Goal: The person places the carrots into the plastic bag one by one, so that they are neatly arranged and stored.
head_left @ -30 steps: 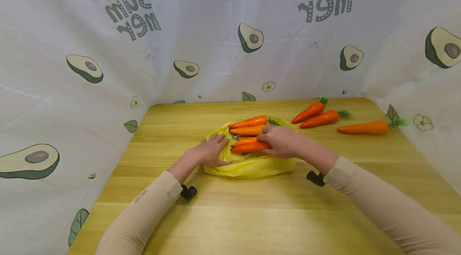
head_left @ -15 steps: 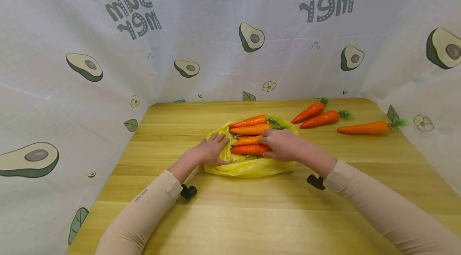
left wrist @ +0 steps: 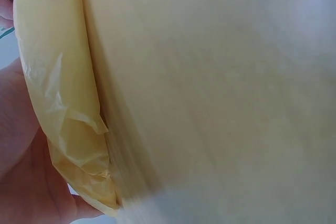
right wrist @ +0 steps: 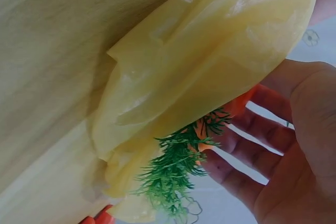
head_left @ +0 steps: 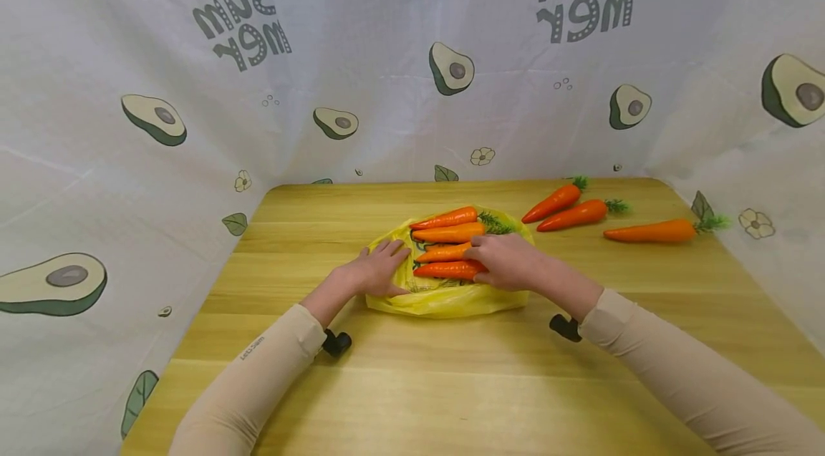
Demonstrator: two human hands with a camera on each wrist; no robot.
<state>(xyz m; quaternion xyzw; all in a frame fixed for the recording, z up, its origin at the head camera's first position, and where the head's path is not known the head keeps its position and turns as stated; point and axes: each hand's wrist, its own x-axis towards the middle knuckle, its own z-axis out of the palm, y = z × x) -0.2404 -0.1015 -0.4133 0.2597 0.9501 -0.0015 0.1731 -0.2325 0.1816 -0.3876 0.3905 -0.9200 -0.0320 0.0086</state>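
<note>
A yellow plastic bag (head_left: 445,302) lies spread with its mouth open on the table. Inside are a red-orange carrot (head_left: 445,217) and an orange carrot (head_left: 447,233) at the back, then another orange carrot (head_left: 441,253) and a red carrot (head_left: 445,270) nearer the front. My left hand (head_left: 380,270) rests fingers spread on the bag's left rim. My right hand (head_left: 509,260) reaches over the right side, its fingers and thumb around the thick ends of the two front carrots. Green leaves (right wrist: 181,161) stick out by these fingers in the right wrist view.
Two carrots (head_left: 554,202) (head_left: 573,215) with leafy tops lie at the back right of the wooden table (head_left: 412,384). Another orange carrot (head_left: 654,230) lies farther right. A white printed cloth (head_left: 387,84) hangs behind and at the sides.
The two front carrots have settled slightly apart in the bag, and my right hand has shifted a little down and forward. My left hand stays where it was.
</note>
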